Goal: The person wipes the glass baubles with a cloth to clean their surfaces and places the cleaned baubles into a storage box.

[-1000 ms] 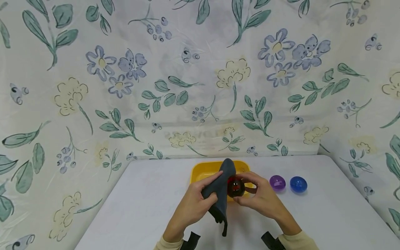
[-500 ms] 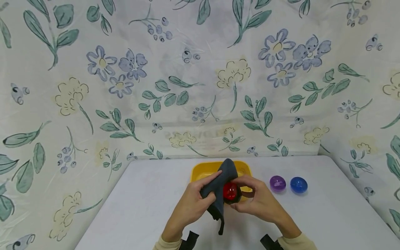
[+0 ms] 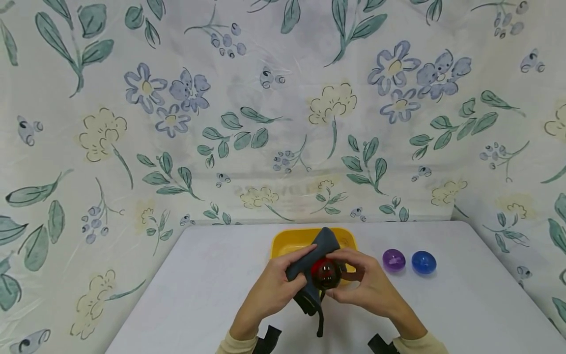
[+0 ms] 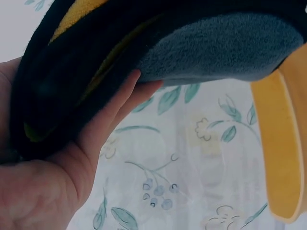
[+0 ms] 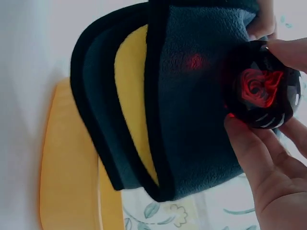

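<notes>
Blue-grey cloth [image 3: 325,241] gripped by left hand [image 3: 277,287]; red-and-black ball [image 3: 326,274] pinched by right hand [image 3: 368,282]; yellow tray [image 3: 279,242] seen beyond hands

Head: forward, down. Wrist views: close, sharing cloth [image 5: 196,139].

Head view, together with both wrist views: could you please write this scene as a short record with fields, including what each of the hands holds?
Left hand: holds folded blue-grey cloth, black-edged, yellow layer showing in wrist views
Right hand: holds red-and-black round object between thumb and fingers
Contact: object and cloth overlap in view; touching cannot be told
Behind hands: yellow container, partly hidden
Right of container: purple ovoid and blue ovoid, side by side, apart
Surface: white table
Backdrop: floral sheet
</notes>
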`<action>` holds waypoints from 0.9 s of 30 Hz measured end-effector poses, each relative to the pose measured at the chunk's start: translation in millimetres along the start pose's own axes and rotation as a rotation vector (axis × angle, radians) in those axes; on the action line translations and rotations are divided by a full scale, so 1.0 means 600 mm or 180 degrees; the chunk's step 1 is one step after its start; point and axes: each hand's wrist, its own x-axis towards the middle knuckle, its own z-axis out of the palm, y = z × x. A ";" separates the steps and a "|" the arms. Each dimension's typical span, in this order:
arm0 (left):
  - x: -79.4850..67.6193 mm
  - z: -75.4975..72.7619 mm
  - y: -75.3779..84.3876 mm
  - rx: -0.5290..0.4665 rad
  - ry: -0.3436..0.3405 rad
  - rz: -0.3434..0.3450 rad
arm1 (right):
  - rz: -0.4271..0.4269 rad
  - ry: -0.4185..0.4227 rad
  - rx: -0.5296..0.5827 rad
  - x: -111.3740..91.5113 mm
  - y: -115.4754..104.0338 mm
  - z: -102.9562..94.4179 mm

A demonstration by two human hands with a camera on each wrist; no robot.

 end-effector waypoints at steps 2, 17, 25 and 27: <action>0.001 0.001 -0.001 0.0015 -0.0020 -0.0034 | -0.0058 0.0051 0.0052 0.000 -0.001 0.000; -0.001 0.011 0.003 0.0052 -0.0053 -0.0169 | -0.0081 0.0597 -0.0002 0.001 -0.007 0.004; -0.002 0.012 0.006 0.0060 -0.0037 -0.0235 | 0.0187 0.0845 -0.0424 0.003 -0.002 -0.004; -0.003 0.012 0.008 0.0073 -0.0028 -0.0250 | 0.0245 0.0871 -0.0419 0.004 -0.001 -0.006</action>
